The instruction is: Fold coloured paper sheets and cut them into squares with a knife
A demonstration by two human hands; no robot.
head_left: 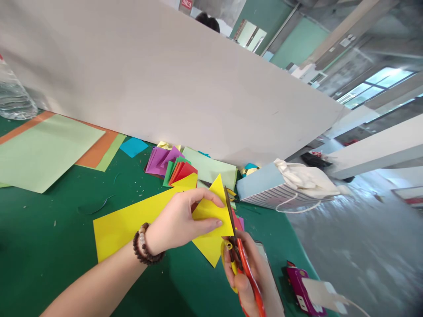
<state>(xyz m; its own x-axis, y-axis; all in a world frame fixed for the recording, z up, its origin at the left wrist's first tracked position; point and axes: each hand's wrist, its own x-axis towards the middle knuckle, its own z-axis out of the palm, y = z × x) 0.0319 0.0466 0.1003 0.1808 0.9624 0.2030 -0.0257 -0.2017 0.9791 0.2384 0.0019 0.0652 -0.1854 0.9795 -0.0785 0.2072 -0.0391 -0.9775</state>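
My left hand (180,218), with a beaded bracelet (143,244) on its wrist, pinches a folded yellow paper (214,213) between thumb and fingers. The paper comes to a point at the top. In my right hand (251,268) is a pair of scissors (246,264) with red and yellow handles. Their dark blades point upward along the right edge of the folded paper; whether they are parted is hard to tell. A large yellow sheet (128,226) lies on the table beneath my left hand.
On the green table (66,229) lie pale green paper (46,149), a blue square (133,146) and a purple paper stack (161,160). A striped paper bag (264,187) stands at the right. A purple power strip (302,286) lies near the edge. A white partition (148,79) rises behind.
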